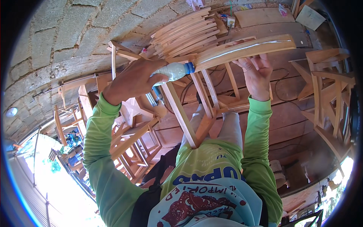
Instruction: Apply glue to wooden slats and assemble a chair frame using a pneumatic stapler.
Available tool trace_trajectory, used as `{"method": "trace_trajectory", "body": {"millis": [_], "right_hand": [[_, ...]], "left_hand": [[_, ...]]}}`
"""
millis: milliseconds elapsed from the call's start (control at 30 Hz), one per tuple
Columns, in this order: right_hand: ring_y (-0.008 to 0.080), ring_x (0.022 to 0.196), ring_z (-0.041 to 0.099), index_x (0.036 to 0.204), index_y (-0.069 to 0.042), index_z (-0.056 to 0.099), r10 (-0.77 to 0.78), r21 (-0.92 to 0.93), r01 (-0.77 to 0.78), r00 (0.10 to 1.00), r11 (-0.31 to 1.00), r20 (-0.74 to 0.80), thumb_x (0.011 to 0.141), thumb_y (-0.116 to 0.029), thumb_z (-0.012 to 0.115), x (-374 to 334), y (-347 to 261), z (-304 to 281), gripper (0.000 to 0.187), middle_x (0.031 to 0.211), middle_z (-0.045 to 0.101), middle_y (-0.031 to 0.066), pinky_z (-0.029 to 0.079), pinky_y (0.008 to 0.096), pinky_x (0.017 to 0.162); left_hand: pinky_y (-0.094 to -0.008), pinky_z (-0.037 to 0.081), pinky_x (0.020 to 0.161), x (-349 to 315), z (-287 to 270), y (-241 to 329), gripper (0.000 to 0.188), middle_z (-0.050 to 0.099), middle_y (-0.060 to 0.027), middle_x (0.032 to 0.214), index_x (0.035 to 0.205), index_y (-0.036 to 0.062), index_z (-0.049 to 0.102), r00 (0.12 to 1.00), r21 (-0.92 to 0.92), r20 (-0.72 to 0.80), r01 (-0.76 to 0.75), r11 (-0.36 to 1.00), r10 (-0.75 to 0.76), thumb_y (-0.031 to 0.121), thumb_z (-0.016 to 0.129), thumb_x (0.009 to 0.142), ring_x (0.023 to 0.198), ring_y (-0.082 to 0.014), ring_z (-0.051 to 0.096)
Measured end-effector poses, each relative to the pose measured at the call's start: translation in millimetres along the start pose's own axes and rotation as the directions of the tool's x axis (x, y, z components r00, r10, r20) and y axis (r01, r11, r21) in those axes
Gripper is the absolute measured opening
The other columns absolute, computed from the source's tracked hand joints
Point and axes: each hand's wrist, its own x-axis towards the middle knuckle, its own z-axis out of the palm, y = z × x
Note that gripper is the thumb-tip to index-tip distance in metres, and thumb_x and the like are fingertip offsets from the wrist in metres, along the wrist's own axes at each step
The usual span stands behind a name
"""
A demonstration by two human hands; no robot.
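Observation:
My left hand (138, 77) is wrapped around a clear plastic bottle (172, 71) with a blue cap, tilted on its side. The cap meets the left end of a slightly curved wooden slat (245, 51). Along the face of this slat runs an uneven white line that looks like glue. My right hand (257, 68) grips the slat from below near its right part, some fingers hidden behind it. Beneath the slat stands a wooden frame (179, 113), one bar of which reaches close to my shirt.
Many cut slats (185, 34) lie stacked at the far side by a block wall (64, 41). Unfinished chair frames (329, 87) stand at right, with more wooden frames (132, 147) at left. A cable (278, 81) crosses the plank surface.

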Motion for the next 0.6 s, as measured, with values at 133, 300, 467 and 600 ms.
{"method": "trace_trajectory", "body": {"millis": [133,300,467,600], "right_hand": [[0.0332,0.129,0.058,0.146,-0.001,0.045,0.003,-0.06,-0.001,0.999,0.998,0.043,0.098,0.001,0.061,-5.6,6.3,4.3,0.051,0.139,0.057,0.0207,0.054,0.0475,0.102],[0.0336,0.131,0.057,0.144,0.0,0.046,0.072,0.052,-0.072,0.997,0.996,0.006,0.097,-0.001,0.063,-10.8,12.9,0.8,0.05,0.14,0.057,0.0183,0.056,0.0464,0.1],[0.0322,0.131,0.057,0.142,0.0,0.048,0.074,0.208,-0.078,0.997,0.975,0.03,0.096,0.0,0.063,-8.8,15.8,-11.4,0.048,0.139,0.058,0.0185,0.054,0.0483,0.103],[0.0304,0.131,0.056,0.142,0.0,0.047,0.147,0.054,-0.142,0.983,0.988,-0.111,0.096,0.002,0.063,-18.5,19.8,-9.4,0.049,0.139,0.057,0.0174,0.051,0.0467,0.108]], "left_hand": [[-0.052,0.047,0.079,4.1,-5.3,9.9,0.034,0.066,-0.0268,0.095,0.114,-0.0012,0.063,0.999,0.076,-0.048,0.002,0.997,0.002,0.027,0.065,0.097,0.091,-0.0458,0.063],[-0.0518,0.047,0.077,5.3,-22.7,21.0,0.038,0.064,-0.028,0.087,0.119,-0.0011,0.063,0.974,0.137,-0.162,-0.134,0.982,0.156,0.028,0.066,0.096,0.086,-0.0464,0.062],[-0.0513,0.048,0.077,-3.3,-34.5,25.8,0.037,0.065,-0.0283,0.089,0.119,-0.0017,0.065,0.986,0.176,-0.145,-0.06,0.983,0.086,0.026,0.066,0.096,0.088,-0.0467,0.062],[-0.0512,0.048,0.079,-4.2,-38.0,36.7,0.037,0.066,-0.028,0.093,0.119,-0.0026,0.064,0.96,0.184,-0.203,-0.155,0.971,0.191,0.026,0.066,0.096,0.091,-0.0461,0.062]]}}
